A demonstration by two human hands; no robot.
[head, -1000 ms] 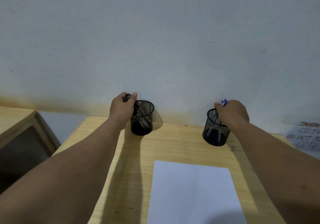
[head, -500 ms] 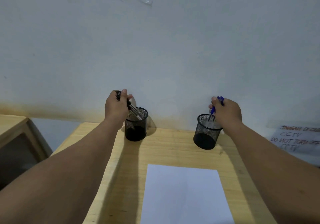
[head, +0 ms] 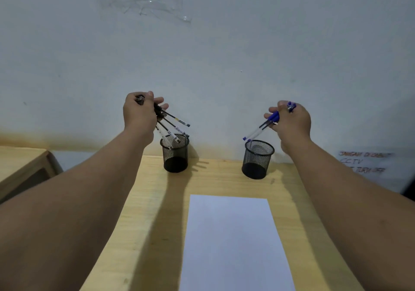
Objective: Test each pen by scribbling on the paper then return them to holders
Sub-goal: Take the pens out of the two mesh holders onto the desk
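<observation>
Two black wire-mesh cylindrical holders stood at frame centre on the pale wooden table: the left holder and the right holder, both apparently emptied. The left hand held its fingers curled round a bundle of about four black-tipped pens just above the left holder, and the right hand pinched about three blue-capped pens above the right holder. One white paper sheet lay at lower centre.
</observation>
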